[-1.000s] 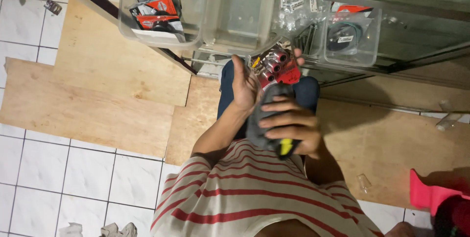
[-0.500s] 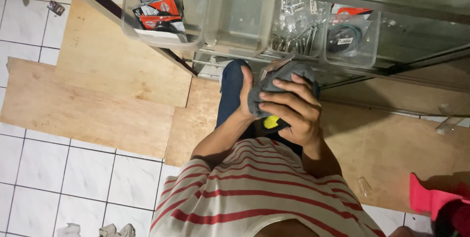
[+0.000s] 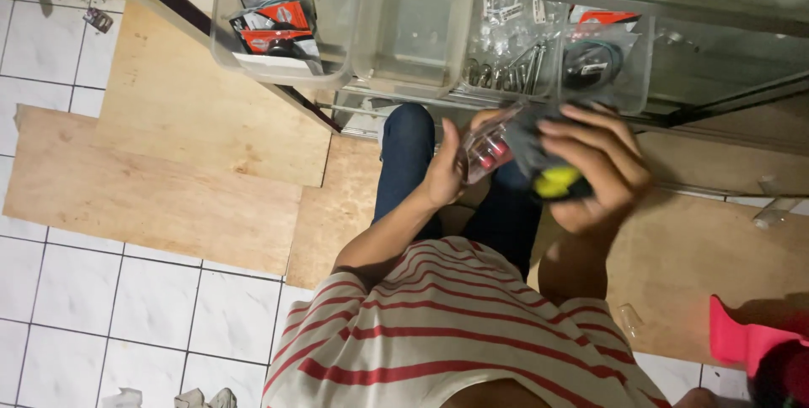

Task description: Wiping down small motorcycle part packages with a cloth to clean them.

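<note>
My left hand (image 3: 442,174) holds a clear plastic packet (image 3: 487,152) with red pieces inside, just below the shelf bins. My right hand (image 3: 597,174) is closed over a dark grey bundle with a yellow end (image 3: 552,180), right beside the packet and touching it. Both hands are in front of my knees in blue jeans (image 3: 406,163). Above them stands a row of clear plastic bins: one with red and black packs (image 3: 271,27), an empty one (image 3: 413,37), one with metal hardware (image 3: 512,47) and one with a black coil (image 3: 600,59).
Plywood sheets (image 3: 168,180) lie over the white floor tiles (image 3: 76,298). A pink object (image 3: 746,340) sits at the lower right. Crumpled rags (image 3: 198,398) lie at the bottom left. A glass shelf edge (image 3: 733,104) runs along the upper right.
Both hands have come together and shifted right and up toward the bins. The right hand rose from my lap with the dark bundle and now partly covers the packet.
</note>
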